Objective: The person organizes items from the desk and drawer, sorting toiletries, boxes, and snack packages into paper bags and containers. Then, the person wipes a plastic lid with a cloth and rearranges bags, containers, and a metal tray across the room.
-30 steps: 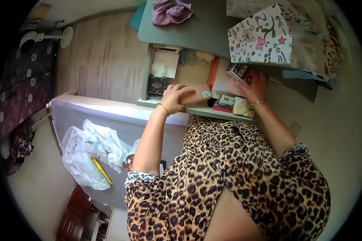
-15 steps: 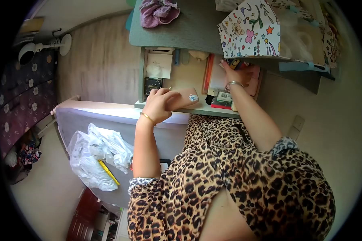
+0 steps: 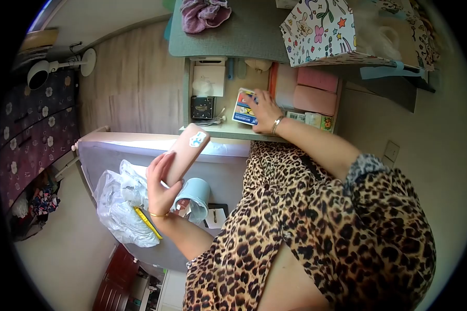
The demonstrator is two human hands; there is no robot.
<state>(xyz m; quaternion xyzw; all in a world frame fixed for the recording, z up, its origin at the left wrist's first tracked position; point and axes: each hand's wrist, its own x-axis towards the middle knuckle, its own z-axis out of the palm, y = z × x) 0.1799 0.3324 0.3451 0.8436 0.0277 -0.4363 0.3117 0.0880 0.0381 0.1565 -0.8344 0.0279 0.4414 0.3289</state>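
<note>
My left hand [image 3: 162,185] is closed around a pink oblong case [image 3: 184,154] with a white-and-blue sticker. The case is tilted, outside the drawer's front edge. Inside the open drawer [image 3: 259,86], my right hand [image 3: 268,111] has its fingers over a small blue, white and yellow box [image 3: 245,107] and grips its side. Left of that box lie a black box [image 3: 203,107] and a white cable [image 3: 211,121]. On the drawer's right side are pink packs [image 3: 315,98] and small cartons [image 3: 312,119] near the front.
A purple cloth [image 3: 205,15] and a patterned paper-like box [image 3: 319,33] rest on the tabletop [image 3: 244,39] above the drawer. Below left, a light blue bin [image 3: 196,189] stands near white plastic bags [image 3: 122,205]. A white lamp-like object [image 3: 39,75] is at far left.
My left hand has carried the pink case out over the drawer's front edge, down and left. The right hand has brought the small box leftward from the drawer's right side.
</note>
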